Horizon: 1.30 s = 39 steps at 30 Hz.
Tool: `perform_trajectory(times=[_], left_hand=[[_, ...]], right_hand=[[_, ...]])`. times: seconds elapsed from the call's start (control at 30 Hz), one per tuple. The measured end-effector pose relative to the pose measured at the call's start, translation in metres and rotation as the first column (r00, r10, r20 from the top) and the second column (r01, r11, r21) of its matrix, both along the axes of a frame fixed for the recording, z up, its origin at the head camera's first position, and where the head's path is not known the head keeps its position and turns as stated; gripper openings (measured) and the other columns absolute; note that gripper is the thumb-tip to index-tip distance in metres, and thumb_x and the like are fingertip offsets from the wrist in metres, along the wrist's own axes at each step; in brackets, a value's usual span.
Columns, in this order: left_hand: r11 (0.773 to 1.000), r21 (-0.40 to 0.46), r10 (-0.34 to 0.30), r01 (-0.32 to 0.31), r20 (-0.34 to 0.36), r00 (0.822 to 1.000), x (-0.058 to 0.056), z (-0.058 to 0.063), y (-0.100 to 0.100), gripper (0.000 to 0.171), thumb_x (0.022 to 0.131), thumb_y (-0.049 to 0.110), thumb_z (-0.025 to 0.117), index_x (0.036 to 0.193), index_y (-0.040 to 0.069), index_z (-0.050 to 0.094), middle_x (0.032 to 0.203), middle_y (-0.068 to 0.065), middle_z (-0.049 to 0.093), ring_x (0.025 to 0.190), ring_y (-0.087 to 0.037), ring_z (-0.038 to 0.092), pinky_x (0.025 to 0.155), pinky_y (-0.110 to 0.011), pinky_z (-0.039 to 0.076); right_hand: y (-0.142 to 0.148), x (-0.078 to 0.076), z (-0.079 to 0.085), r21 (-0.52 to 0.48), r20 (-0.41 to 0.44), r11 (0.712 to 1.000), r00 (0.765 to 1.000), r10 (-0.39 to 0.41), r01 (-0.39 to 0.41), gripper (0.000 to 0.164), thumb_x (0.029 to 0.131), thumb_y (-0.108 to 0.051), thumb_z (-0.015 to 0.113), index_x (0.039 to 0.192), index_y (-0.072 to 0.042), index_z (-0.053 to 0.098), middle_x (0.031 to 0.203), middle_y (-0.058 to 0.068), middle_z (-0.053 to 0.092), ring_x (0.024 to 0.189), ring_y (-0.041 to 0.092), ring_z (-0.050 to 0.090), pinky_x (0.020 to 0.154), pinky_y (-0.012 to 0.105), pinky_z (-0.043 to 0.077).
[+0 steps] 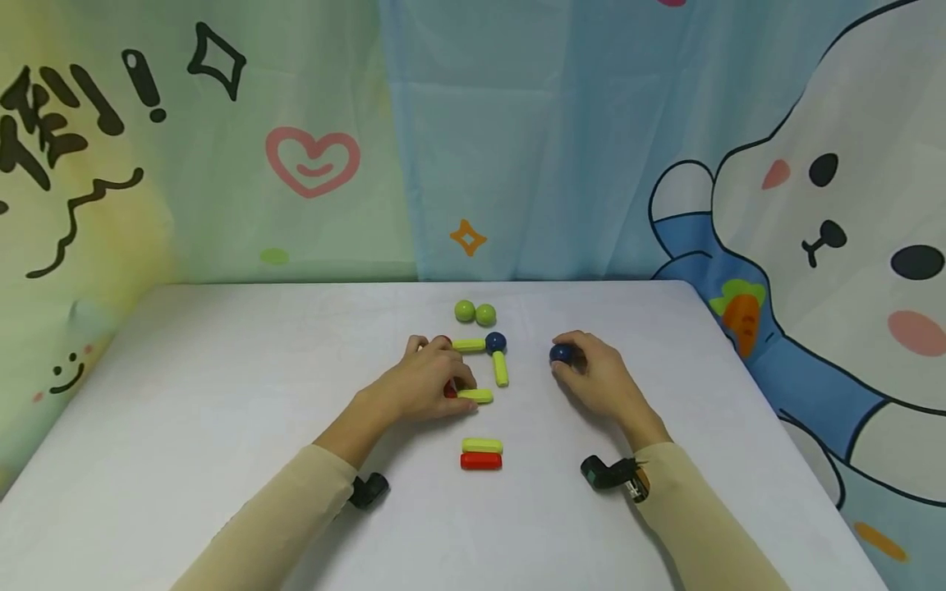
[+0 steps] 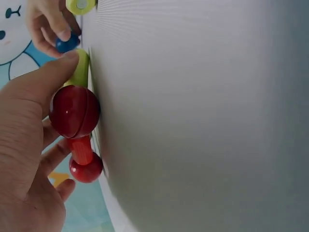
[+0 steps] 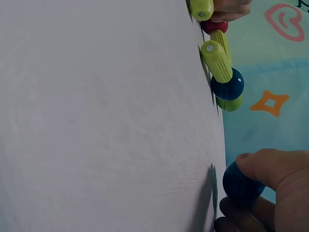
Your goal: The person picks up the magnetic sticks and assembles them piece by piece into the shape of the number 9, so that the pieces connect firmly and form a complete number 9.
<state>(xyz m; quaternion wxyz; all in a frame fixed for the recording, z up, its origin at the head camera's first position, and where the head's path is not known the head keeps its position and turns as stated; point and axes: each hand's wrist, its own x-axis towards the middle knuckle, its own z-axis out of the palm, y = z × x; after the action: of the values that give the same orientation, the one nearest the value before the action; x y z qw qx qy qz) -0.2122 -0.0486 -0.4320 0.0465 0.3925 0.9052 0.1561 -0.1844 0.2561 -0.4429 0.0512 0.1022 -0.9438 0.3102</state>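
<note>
My left hand holds a partly joined frame of sticks and balls low on the white table. Its thumb rests on a yellow-green magnetic stick, which joins a red ball. From there a red stick leads to a second red ball. Beyond, another yellow-green stick meets a blue ball, from which a further yellow-green stick points toward me. To the right, my right hand pinches a separate blue ball between thumb and fingers, apart from the frame.
Two green balls sit behind the frame. Nearer me, a loose yellow-green stick lies alongside a red stick. A printed curtain hangs beyond the table's back edge.
</note>
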Motion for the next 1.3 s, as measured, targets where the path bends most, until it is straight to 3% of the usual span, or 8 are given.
perform_trajectory(times=[0.2, 0.5, 0.9, 1.3], left_hand=[[1.000, -0.013, 0.009, -0.008, 0.033, 0.999, 0.000, 0.000, 0.001, 0.026, 0.087, 0.046, 0.080, 0.107, 0.030, 0.079, 0.094, 0.015, 0.068, 0.101, -0.011, 0.049, 0.101, -0.054, 0.029], [0.999, -0.032, 0.027, -0.025, 0.050, 0.998, 0.002, -0.001, 0.005, 0.025, 0.087, 0.040, 0.082, 0.110, 0.030, 0.078, 0.097, 0.015, 0.066, 0.103, -0.011, 0.051, 0.102, -0.054, 0.028], [0.999, 0.026, 0.018, -0.020, 0.053, 0.998, 0.002, -0.002, 0.001, 0.022, 0.088, 0.035, 0.079, 0.109, 0.029, 0.075, 0.094, 0.016, 0.065, 0.098, -0.009, 0.052, 0.101, -0.053, 0.028], [0.998, 0.063, 0.016, -0.019, 0.052, 0.999, 0.003, -0.002, -0.001, 0.021, 0.090, 0.035, 0.076, 0.110, 0.032, 0.073, 0.092, 0.015, 0.064, 0.096, -0.009, 0.052, 0.100, -0.052, 0.029]], right_hand=[[-0.007, 0.002, 0.000, -0.022, 0.030, 0.999, 0.999, 0.028, -0.028, 0.037, 0.095, -0.012, 0.072, 0.130, -0.005, 0.062, 0.126, 0.017, 0.064, 0.111, 0.033, 0.064, 0.095, 0.049, 0.054], [-0.013, 0.004, 0.003, -0.072, 0.066, 0.995, 0.995, 0.077, -0.072, 0.041, 0.092, -0.011, 0.075, 0.132, -0.007, 0.062, 0.128, 0.014, 0.065, 0.107, 0.030, 0.066, 0.093, 0.046, 0.056], [-0.019, 0.009, -0.001, -0.075, 0.022, 0.991, 0.993, 0.116, -0.114, 0.039, 0.092, -0.012, 0.076, 0.128, -0.008, 0.065, 0.121, 0.009, 0.065, 0.102, 0.024, 0.064, 0.089, 0.043, 0.057], [-0.022, 0.015, 0.000, -0.096, 0.052, 0.986, 0.989, 0.141, -0.136, 0.035, 0.094, -0.021, 0.076, 0.127, -0.012, 0.067, 0.112, 0.002, 0.069, 0.094, 0.020, 0.062, 0.085, 0.042, 0.055]])
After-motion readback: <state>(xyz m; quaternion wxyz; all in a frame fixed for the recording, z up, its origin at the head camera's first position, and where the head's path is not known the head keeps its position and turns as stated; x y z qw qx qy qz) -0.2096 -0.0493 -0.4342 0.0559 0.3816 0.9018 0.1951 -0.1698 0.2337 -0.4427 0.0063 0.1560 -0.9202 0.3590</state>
